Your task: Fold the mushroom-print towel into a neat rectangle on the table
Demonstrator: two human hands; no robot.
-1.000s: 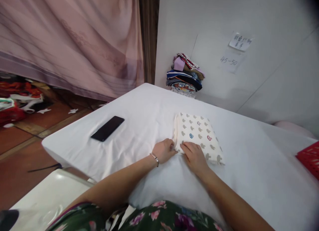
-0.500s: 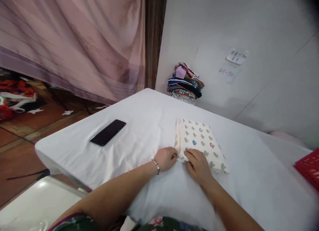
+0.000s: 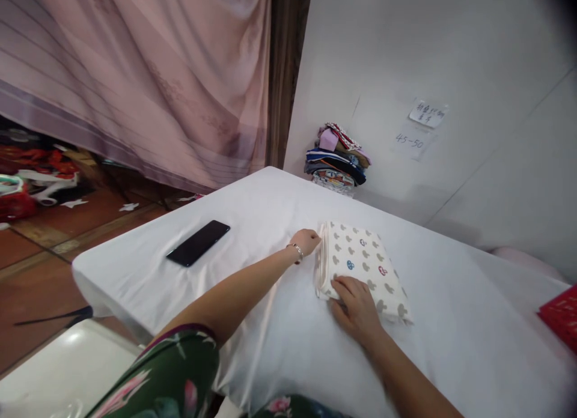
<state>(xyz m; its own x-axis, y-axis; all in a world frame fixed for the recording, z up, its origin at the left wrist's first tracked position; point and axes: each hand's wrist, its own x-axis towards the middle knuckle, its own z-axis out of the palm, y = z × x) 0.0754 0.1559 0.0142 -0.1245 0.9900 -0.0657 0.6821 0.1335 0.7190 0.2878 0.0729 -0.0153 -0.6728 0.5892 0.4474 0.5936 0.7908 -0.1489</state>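
Note:
A folded white cloth [image 3: 360, 256] printed with grey mouse-like heads, plus a blue and a red figure, lies on the white-covered table [image 3: 270, 214]. Its layered folds show along the left side. At the far part of that left edge, my left hand [image 3: 306, 241] has its fingers curled and pinched against the cloth; the fingertips are partly hidden. My right hand [image 3: 359, 310] rests on the near left corner, fingers laid over the top and thumb apart by the near edge. To the left lies a black phone [image 3: 199, 242], face up.
Against the wall at the table's far edge rises a stack of folded clothes [image 3: 337, 157]. A red basket-like object [image 3: 561, 319] sits at the right edge. A white stool or chair seat [image 3: 67, 367] stands at lower left. A pink curtain [image 3: 157, 87] hangs beyond the table.
My left hand has slid away from me along the cloth's left edge, from the near corner toward the far corner. My right hand stays at the near corner.

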